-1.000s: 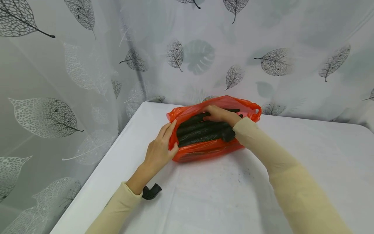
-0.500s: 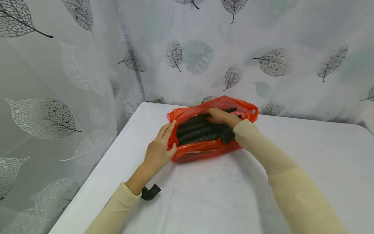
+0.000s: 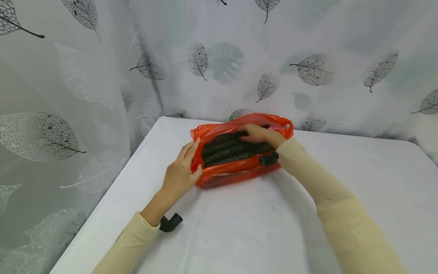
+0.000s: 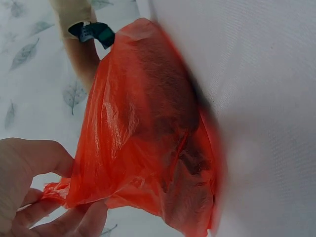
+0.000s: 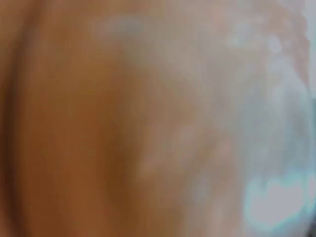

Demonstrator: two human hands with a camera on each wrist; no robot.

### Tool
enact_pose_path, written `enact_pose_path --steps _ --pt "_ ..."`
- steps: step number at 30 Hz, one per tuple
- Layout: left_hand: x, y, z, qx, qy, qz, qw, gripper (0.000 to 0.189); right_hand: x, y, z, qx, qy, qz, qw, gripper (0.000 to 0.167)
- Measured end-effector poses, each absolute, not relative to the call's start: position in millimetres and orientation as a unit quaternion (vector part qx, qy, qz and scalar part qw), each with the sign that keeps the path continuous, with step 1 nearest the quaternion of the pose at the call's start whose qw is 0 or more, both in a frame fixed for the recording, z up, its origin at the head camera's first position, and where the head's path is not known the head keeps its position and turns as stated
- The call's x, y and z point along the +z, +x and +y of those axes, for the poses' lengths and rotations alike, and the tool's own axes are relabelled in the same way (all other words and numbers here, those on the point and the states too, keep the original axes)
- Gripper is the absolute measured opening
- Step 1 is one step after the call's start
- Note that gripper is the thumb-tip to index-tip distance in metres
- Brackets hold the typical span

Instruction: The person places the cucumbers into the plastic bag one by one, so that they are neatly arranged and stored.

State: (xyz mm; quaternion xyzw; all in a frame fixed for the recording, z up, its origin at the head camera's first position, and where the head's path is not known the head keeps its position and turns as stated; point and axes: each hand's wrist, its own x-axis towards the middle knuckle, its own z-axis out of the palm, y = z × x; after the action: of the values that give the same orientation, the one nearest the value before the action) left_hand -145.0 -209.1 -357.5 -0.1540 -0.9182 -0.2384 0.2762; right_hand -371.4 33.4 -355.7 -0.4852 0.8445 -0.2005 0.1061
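Observation:
A red plastic bag (image 3: 236, 175) lies on its side on the white table, its mouth gaping toward me. Several long dark green cucumbers (image 3: 232, 153) show inside it. My left hand (image 3: 179, 173) grips the bag's left end; in the left wrist view its thumb and fingers (image 4: 49, 160) pinch the thin plastic from two sides. Reaching into the mouth, my right hand (image 3: 256, 135) has thumb and fingers around a cucumber at the back of the pile. Part of that cucumber is hidden under the hand. The right wrist view is too blurred to read.
The white table (image 3: 239, 228) extends forward and to the right of the bag. A leaf-patterned curtain (image 3: 222, 61) hangs behind and along the left. Small black devices sit at the left wrist (image 3: 171, 222) and the right wrist (image 3: 268, 158).
The head view has shifted slightly, so the scene sits further left. The right hand has stayed in the bag, with its fingers moving slightly over the cucumbers. The left hand keeps its hold.

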Motion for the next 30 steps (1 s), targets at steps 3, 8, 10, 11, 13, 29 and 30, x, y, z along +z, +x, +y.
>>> enact_pose_path --steps 3,8,10,11,13,29,30 --pt "-356.4 -145.5 -210.9 -0.239 -0.154 -0.919 0.274 0.071 -354.4 -367.8 38.1 -0.211 -0.480 0.846 0.102 0.039" --pt "-356.8 -146.6 -214.0 -0.238 -0.152 -0.920 0.273 0.070 -353.2 -356.0 51.1 -0.221 -0.456 0.854 0.115 0.044" --pt "-357.6 -147.4 -215.1 -0.240 -0.152 -0.919 0.273 0.069 -352.8 -350.7 58.1 -0.219 -0.447 0.860 0.113 0.044" --pt "-357.8 -147.9 -215.5 -0.241 -0.154 -0.919 0.273 0.069 -352.5 -348.2 62.2 -0.220 -0.441 0.863 0.111 0.045" --pt "-357.5 -149.7 -216.1 -0.243 -0.157 -0.917 0.274 0.068 -351.7 -344.1 70.4 -0.228 -0.435 0.865 0.104 0.044" --pt "-348.8 -154.2 -230.1 -0.254 -0.149 -0.889 0.352 0.048 -339.2 -306.4 99.9 -0.317 -0.439 0.839 0.053 0.037" --pt "-349.2 -154.6 -231.1 -0.250 -0.152 -0.886 0.360 0.047 -338.6 -303.1 101.1 -0.322 -0.438 0.838 0.042 0.036"
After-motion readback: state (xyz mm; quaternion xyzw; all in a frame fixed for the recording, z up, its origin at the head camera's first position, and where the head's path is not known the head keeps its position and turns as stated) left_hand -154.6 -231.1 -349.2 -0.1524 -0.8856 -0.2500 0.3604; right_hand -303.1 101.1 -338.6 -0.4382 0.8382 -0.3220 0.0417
